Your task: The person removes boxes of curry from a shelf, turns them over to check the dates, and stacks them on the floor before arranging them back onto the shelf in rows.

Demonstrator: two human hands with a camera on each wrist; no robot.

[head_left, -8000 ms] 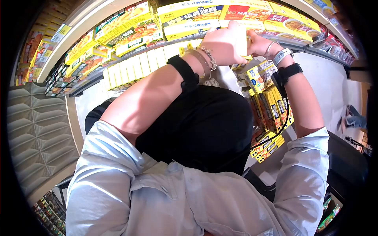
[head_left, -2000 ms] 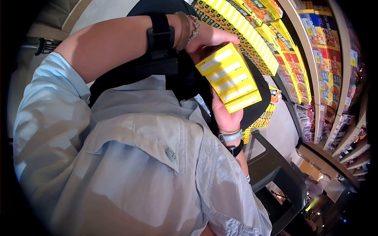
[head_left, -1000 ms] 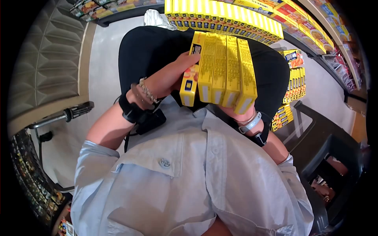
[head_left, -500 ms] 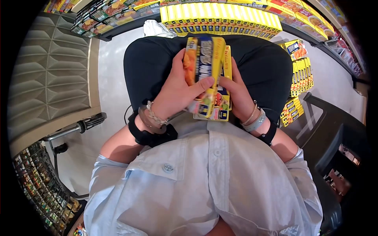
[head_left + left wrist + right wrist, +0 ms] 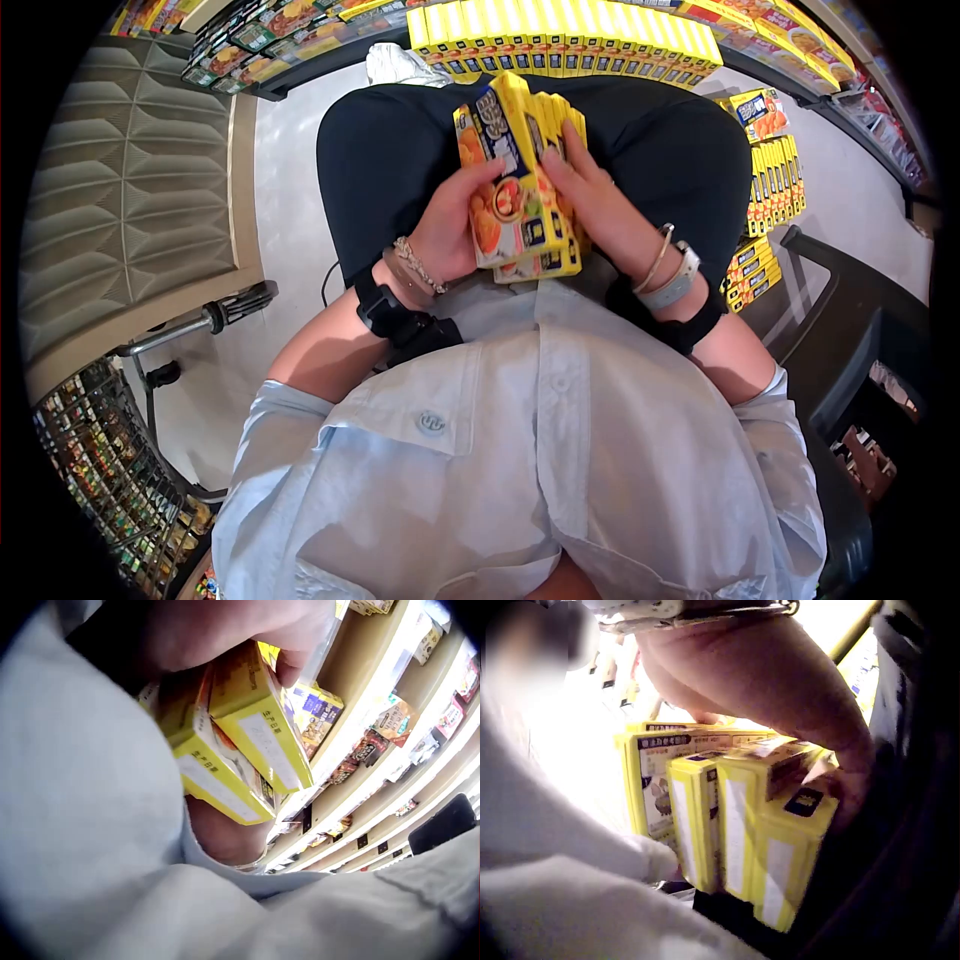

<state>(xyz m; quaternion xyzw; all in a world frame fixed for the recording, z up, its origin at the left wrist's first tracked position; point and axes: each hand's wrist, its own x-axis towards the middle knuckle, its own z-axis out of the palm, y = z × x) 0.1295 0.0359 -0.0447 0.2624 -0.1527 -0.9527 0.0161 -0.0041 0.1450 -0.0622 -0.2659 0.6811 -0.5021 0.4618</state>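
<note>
Above the lap, several yellow curry boxes (image 5: 513, 222) stand close together between the two hands, their picture fronts turned partly up. My left hand (image 5: 446, 228) grips the left box, with the thumb over its front. On the other side my right hand (image 5: 612, 218) holds the rest of the bunch, its fingers along their right edges. The boxes' ends show white label strips (image 5: 262, 746) in the left wrist view. In the right wrist view the curry boxes (image 5: 739, 825) fan slightly apart below the right hand. The palms are hidden by the boxes.
A long row of upright yellow boxes (image 5: 565, 45) stands before the shelf. More yellow boxes (image 5: 775, 185) are stacked on the floor at right, by a dark plastic frame (image 5: 840, 330). A silvery crumpled bag (image 5: 400, 65) lies beyond the left knee; a metal-framed cart (image 5: 205, 325) stands left.
Earlier the hands reached toward the shelf; now they hold several boxes over the lap. The boxes have turned from end and side faces to picture fronts, and the left box tilts away from the others.
</note>
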